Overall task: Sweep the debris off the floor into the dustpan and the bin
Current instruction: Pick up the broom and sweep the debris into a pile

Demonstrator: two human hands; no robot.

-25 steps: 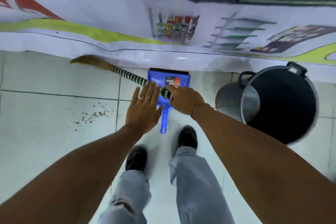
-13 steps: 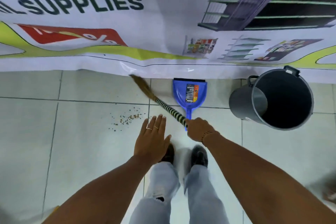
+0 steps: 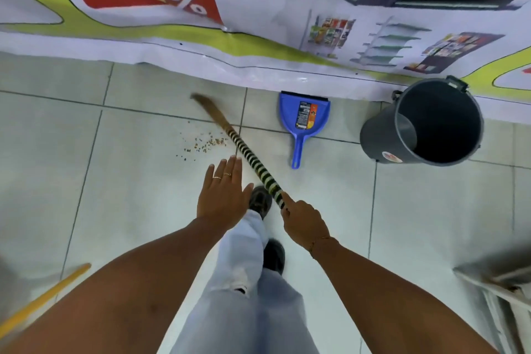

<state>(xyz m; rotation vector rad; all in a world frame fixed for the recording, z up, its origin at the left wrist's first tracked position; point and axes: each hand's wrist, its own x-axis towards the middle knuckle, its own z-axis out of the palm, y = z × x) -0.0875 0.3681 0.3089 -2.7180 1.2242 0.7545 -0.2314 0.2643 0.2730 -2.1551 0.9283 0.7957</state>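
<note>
I stand on a floor (image 3: 138, 210) of pale square tiles with thin dark joints. Along its far edge hangs a big white banner (image 3: 258, 8) printed with a lime-green swoosh, a red panel with a percent sign, and pictures of shelving. A grey bin (image 3: 382, 135) sits at the right by the banner's foot, tilted so its dark mouth faces me. Left of it, well apart, the blue dustpan (image 3: 304, 115) lies flat on the tiles, lip toward the banner, handle pointing back at me. A yellow stick (image 3: 43, 299) crosses the lower left corner, blurred.

The broom (image 3: 250, 158) slants from my right hand up and left; its green-and-black striped shaft ends in a brown, blurred brush just past the debris (image 3: 204, 142), a small scatter of crumbs on the tile left of the shaft and left of the dustpan.

My right hand (image 3: 304, 221) has its grip clenched round the shaft's near end, arm stretched forward. My left hand (image 3: 222, 192) hangs palm down, grip released, fingers spread, just beside the shaft, holding nothing. Two rings (image 3: 222, 176) show on it.
</note>
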